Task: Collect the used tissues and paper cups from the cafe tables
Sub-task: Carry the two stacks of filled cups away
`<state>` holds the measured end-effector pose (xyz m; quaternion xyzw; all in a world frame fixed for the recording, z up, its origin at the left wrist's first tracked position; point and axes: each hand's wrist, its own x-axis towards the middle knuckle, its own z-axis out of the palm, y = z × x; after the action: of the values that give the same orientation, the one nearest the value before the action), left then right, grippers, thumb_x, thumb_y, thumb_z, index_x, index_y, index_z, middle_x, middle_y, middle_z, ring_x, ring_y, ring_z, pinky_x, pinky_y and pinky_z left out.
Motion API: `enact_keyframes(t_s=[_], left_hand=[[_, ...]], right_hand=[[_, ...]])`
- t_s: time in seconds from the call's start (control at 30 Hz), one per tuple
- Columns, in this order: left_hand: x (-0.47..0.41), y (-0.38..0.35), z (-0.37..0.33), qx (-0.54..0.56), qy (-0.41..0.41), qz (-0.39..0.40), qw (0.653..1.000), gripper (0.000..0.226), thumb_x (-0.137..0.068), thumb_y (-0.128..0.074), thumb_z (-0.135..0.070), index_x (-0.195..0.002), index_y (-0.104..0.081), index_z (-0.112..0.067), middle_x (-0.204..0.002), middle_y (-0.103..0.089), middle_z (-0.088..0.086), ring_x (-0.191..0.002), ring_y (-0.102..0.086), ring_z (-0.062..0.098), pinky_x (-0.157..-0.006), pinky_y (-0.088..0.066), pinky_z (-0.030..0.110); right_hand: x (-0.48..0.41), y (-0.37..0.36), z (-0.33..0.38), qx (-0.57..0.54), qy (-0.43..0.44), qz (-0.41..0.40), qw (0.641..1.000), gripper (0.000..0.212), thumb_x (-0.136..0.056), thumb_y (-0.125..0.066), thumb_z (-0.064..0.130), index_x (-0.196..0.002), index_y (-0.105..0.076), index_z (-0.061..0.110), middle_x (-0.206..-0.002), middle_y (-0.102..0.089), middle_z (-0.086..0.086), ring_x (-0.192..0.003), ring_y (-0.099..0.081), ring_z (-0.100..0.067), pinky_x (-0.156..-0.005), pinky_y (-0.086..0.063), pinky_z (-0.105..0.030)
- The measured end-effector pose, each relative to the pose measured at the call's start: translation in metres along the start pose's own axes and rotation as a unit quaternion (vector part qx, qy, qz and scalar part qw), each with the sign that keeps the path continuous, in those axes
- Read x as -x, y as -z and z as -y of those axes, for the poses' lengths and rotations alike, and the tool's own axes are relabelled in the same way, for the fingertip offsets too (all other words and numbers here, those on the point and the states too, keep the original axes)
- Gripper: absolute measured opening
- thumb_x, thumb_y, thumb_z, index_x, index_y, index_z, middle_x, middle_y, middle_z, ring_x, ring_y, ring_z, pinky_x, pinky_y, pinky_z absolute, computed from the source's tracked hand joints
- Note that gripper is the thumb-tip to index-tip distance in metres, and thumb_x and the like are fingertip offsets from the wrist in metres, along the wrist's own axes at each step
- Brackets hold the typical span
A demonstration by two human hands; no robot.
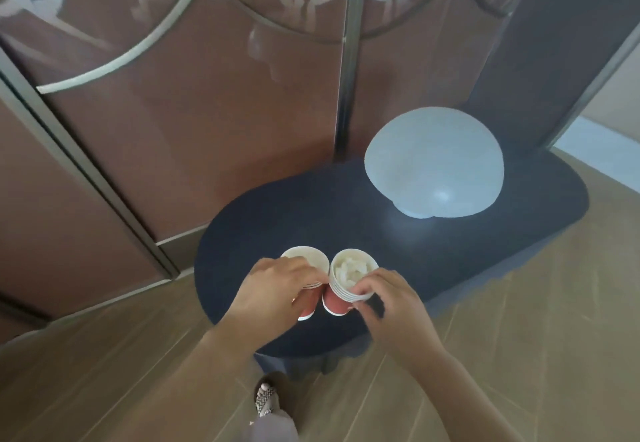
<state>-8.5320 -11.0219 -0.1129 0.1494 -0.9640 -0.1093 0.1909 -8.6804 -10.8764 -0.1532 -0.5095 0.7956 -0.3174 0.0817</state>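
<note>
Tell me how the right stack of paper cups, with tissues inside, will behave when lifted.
The right stack of paper cups is probably light: only crumpled tissues fill it. Its thin walls may dent under the right hand pinching the rim. Nested cups could slip apart.

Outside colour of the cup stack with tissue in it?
Red walls, white rims on the paper cup stack; head view.

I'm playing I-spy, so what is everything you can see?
left cup stack: one, red with white rims, table's near edge
right cup stack: one, red with white rims, beside it
tissues: some, white, inside right cup stack
table: one, dark blue, by panels
lamp: one, white dome, table's far right
panels: several, brown and silver, behind table
floor: tan, underneath
foot: one, sandalled, bottom centre
left hand: grips left cup stack
right hand: pinches right cup stack
</note>
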Motion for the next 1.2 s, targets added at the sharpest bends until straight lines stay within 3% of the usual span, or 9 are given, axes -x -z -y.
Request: enact_keyframes(t_s=[0.1,0.27,0.4,0.6,0.87,1.0,1.2], left_hand=[[-0.032,-0.009,0.043,0.020,0.007,0.034,0.999,0.025,-0.071,-0.054,-0.023,-0.087,-0.072,-0.030,-0.082,-0.072,-0.013,-0.068,-0.067,0.013,-0.064,-0.056,0.031],[-0.074,-0.034,0.119,0.062,0.015,0.113,0.992,0.024,-0.080,-0.056,-0.022,-0.099,-0.069,-0.031,-0.098,-0.069,-0.013,-0.086,-0.064,0.013,-0.083,-0.043,0.031],[-0.095,-0.056,0.164,0.055,0.002,0.144,0.988,0.027,-0.074,-0.070,-0.011,-0.090,-0.070,-0.033,-0.093,-0.069,-0.015,-0.080,-0.064,0.012,-0.083,-0.044,0.030],[-0.115,-0.097,0.216,0.039,0.009,0.188,0.981,0.017,-0.077,-0.067,-0.013,-0.078,-0.070,-0.030,-0.078,-0.068,-0.011,-0.074,-0.063,0.013,-0.077,-0.049,0.033],[-0.114,-0.158,0.259,-0.012,0.038,0.286,0.957,0.021,-0.088,-0.056,-0.015,-0.096,-0.068,-0.030,-0.101,-0.065,-0.010,-0.094,-0.060,0.016,-0.091,-0.041,0.030],[-0.111,-0.175,0.271,-0.032,0.048,0.318,0.946,0.026,-0.088,-0.053,-0.010,-0.098,-0.065,-0.030,-0.102,-0.063,-0.009,-0.098,-0.057,0.015,-0.099,-0.029,0.030],[-0.102,-0.191,0.279,-0.039,0.052,0.347,0.936,0.031,-0.085,-0.052,-0.004,-0.099,-0.062,-0.030,-0.101,-0.060,-0.009,-0.100,-0.054,0.014,-0.105,-0.020,0.031]], right_hand=[[-0.040,-0.021,-0.007,0.012,-0.033,0.013,0.999,0.017,-0.080,-0.069,0.020,-0.089,-0.058,0.028,-0.100,-0.058,0.017,-0.093,-0.049,-0.002,-0.075,-0.038,-0.009],[-0.096,-0.057,-0.013,0.025,-0.094,0.013,0.995,0.019,-0.079,-0.070,0.024,-0.090,-0.057,0.032,-0.095,-0.055,0.022,-0.088,-0.048,0.001,-0.071,-0.034,-0.004],[-0.134,-0.083,-0.019,0.041,-0.119,0.019,0.992,0.016,-0.079,-0.068,0.020,-0.088,-0.057,0.028,-0.090,-0.049,0.024,-0.083,-0.043,0.001,-0.066,-0.033,-0.008],[-0.180,-0.132,-0.041,0.042,-0.166,0.057,0.984,0.011,-0.081,-0.066,0.019,-0.084,-0.057,0.024,-0.092,-0.059,0.014,-0.085,-0.049,-0.007,-0.063,-0.039,-0.018],[-0.215,-0.188,-0.069,0.057,-0.194,0.122,0.972,0.011,-0.083,-0.059,0.012,-0.093,-0.060,0.018,-0.097,-0.056,0.008,-0.085,-0.048,-0.012,-0.061,-0.035,-0.022],[-0.215,-0.202,-0.071,0.073,-0.205,0.113,0.969,0.016,-0.079,-0.060,0.002,-0.088,-0.061,0.014,-0.090,-0.057,0.004,-0.073,-0.046,-0.013,-0.058,-0.034,-0.023],[-0.213,-0.215,-0.074,0.098,-0.215,0.121,0.964,0.015,-0.077,-0.062,0.001,-0.084,-0.061,0.014,-0.088,-0.059,0.003,-0.073,-0.052,-0.018,-0.056,-0.032,-0.024]])
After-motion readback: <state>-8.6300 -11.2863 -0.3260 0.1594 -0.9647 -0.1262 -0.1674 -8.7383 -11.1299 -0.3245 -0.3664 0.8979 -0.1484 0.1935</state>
